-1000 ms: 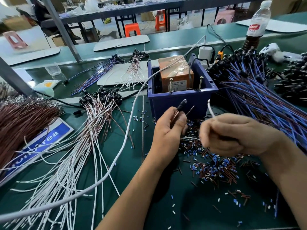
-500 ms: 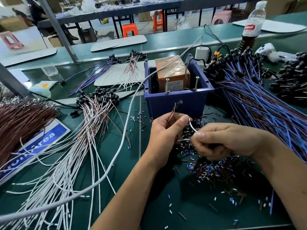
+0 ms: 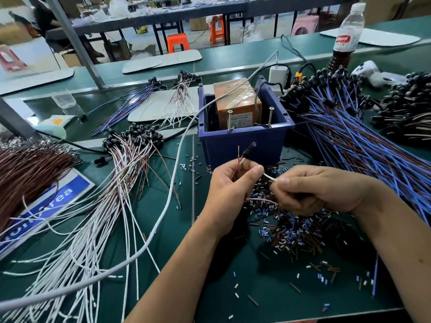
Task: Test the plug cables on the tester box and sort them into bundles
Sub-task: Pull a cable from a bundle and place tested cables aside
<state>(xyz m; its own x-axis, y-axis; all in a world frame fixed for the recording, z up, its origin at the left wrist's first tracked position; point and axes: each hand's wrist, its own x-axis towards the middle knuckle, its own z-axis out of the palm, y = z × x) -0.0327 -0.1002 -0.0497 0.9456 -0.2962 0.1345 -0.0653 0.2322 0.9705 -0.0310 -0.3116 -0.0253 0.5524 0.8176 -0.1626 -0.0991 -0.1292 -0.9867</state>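
Note:
My left hand (image 3: 229,190) grips a thin plug cable (image 3: 249,149); its black plug sticks up above my fingers next to a bare brown wire end. My right hand (image 3: 321,190) pinches the same cable's white wire between thumb and forefinger, just right of the left hand. Both hands hover in front of the blue tester box (image 3: 245,141), which holds an orange unit (image 3: 235,101) and two upright screws. A bundle of white and brown plug cables (image 3: 121,164) lies to the left. A big pile of blue and brown plug cables (image 3: 345,136) lies to the right.
Cut insulation bits (image 3: 291,229) litter the green mat under my hands. A thick grey cord (image 3: 168,201) crosses the mat from the box to the lower left. A brown wire heap (image 3: 25,173), a bottle (image 3: 345,40) and black plugs (image 3: 405,110) sit around the edges.
My right hand has dropped from beside the box and closed in on the left hand, now pinching the white wire. The left hand keeps the plug upright, slightly lower.

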